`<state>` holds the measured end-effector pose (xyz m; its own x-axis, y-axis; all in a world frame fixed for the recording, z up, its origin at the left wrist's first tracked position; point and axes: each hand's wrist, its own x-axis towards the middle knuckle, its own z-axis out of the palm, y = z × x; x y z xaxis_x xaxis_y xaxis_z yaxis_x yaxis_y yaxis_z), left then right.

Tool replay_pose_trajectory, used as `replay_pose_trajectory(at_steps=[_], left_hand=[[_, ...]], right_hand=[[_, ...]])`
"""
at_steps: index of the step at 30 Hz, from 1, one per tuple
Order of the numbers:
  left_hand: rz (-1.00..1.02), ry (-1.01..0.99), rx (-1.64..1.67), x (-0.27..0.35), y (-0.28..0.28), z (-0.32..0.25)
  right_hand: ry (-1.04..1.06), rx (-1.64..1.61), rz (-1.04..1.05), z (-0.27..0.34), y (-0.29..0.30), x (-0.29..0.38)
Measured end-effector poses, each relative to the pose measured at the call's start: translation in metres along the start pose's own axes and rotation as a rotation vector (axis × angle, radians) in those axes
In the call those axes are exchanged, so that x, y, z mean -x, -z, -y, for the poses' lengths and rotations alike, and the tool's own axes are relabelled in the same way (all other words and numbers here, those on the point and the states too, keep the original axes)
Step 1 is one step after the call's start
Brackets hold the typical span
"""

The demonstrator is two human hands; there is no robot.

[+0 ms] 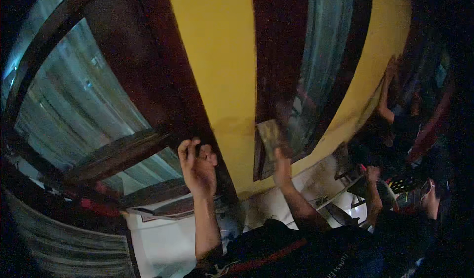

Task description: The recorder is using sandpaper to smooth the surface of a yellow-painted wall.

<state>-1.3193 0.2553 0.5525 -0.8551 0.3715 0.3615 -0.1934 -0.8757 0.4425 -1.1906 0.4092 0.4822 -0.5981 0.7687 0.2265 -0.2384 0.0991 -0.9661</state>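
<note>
My left hand (199, 170) is raised, palm up with loosely curled fingers, beside the dark frame (185, 93) of a curtained glass door or window; nothing shows in it. My right hand (283, 168) is blurred and holds a flat yellowish-brown pad or cloth (270, 135) close to the lower part of a dark window frame (276, 74). What the pad is made of cannot be told. Whether it touches the frame or the glass (326, 55) cannot be told. A yellow wall strip (218, 74) runs between the two dark frames.
At the right, another person's arm (386, 100) reaches up along the yellow wall. Other people's hands (372, 174) (431, 194) are low at the right, near a dark perforated crate or basket (405, 185). A pale tiled floor (166, 241) lies below. The right edge is very dark.
</note>
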Motion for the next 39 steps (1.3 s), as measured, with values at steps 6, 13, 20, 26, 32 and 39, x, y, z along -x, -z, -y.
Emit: replay_pose_trajectory(at_steps=[6,13,20,26,32,39], left_hand=[[0.049,-0.119,-0.3,0.014,-0.002,0.002],[0.1,-0.163,-0.333,0.03,-0.014,0.002],[0.29,-0.079,-0.505,0.048,-0.013,0.019],[0.233,0.306,-0.814,0.068,-0.022,0.038],[0.142,0.425,-0.817,0.077,-0.018,0.046],[0.052,0.345,-0.823,0.081,-0.016,0.049]], right_hand=[[0.253,0.265,-0.221,-0.058,0.04,0.014],[-0.04,0.054,-0.162,-0.07,0.047,0.032],[0.144,0.025,0.091,-0.031,0.053,0.037],[-0.261,-0.457,0.096,-0.079,0.055,0.052],[-0.28,-0.537,0.161,-0.03,0.043,0.052],[-0.407,-0.365,0.11,-0.015,0.043,0.055]])
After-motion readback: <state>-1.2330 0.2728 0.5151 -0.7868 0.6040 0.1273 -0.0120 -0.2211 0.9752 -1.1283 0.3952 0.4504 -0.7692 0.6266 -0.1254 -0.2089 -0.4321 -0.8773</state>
